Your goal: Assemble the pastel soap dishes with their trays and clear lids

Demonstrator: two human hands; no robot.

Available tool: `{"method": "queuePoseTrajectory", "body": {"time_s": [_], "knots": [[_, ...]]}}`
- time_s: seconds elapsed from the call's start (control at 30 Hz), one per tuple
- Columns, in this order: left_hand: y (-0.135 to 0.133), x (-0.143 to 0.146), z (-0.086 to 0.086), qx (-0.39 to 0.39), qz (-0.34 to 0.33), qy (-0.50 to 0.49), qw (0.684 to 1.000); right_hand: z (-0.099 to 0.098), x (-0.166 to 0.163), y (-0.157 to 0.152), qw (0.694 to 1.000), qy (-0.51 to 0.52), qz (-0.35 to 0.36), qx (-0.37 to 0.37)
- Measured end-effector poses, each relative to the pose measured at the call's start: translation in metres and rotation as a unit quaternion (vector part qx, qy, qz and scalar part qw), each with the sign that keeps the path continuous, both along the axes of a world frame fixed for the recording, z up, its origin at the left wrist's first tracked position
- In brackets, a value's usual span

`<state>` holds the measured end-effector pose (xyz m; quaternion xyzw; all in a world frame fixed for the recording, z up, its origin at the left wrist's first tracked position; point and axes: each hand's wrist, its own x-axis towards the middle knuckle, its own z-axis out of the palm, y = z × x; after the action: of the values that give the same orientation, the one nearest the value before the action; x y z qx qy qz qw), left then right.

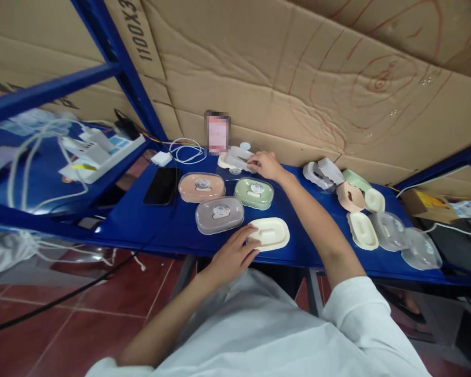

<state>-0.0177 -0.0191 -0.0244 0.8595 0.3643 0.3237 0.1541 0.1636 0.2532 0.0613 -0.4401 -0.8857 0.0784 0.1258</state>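
Observation:
My left hand (233, 252) rests its fingertips on the near left edge of a cream oval soap-box base (270, 233) at the front of the blue shelf (172, 225). Reaching to the back of the shelf, my right hand (267, 165) grips a whitish plastic tray part (238, 158). Between the hands stand three closed soap boxes with clear lids: a peach one (201, 187), a green one (254, 192) and a grey one (219, 214).
A black phone (162, 185) lies left of the boxes, with a white charger and coiled cable (186, 152) behind it. Several loose bases and clear lids (377, 225) lie at the right. A power strip (102, 149) sits on the left shelf. Cardboard lines the back.

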Motion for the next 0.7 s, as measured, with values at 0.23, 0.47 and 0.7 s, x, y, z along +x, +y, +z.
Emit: {"method": "queuePoseTrajectory", "body": {"time_s": [0.23,0.47,0.7], "knots": [[-0.001,-0.001,-0.002,-0.017,0.006,-0.022,1.0,0.02,0.084,-0.12,0.978,0.136,-0.088,0.128],[-0.003,0.002,-0.005,-0.032,0.07,-0.082,0.994,-0.027,0.109,-0.284,0.972,0.105,-0.059,0.2],[-0.005,0.005,-0.005,0.016,0.075,-0.06,0.995,-0.053,0.096,-0.283,0.981,0.128,-0.055,0.133]]}}
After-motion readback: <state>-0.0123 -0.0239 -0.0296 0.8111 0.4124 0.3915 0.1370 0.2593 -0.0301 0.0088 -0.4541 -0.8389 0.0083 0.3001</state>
